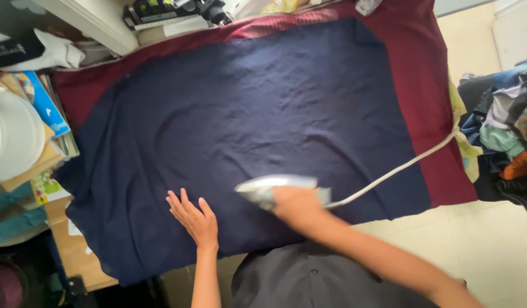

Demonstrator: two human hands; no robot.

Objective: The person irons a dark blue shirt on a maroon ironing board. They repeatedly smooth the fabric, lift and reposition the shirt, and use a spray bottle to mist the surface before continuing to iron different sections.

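Note:
A large dark navy cloth point(258, 108) lies spread over a maroon-covered table point(429, 74). My right hand point(298, 206) grips the handle of a silver clothes iron point(260, 188), which rests flat on the cloth near the front edge with its tip pointing left. A pale cord point(400, 167) runs from the back of the iron off to the right. My left hand point(194, 218) lies flat on the cloth with fingers spread, a short way left of the iron.
A heap of mixed clothes point(506, 137) is piled at the right. Books, a white cap and cardboard point(24, 137) crowd the left side. A white shelf edge and dark gadgets point(172, 11) sit at the far edge. Pale floor tiles point(491, 239) show at lower right.

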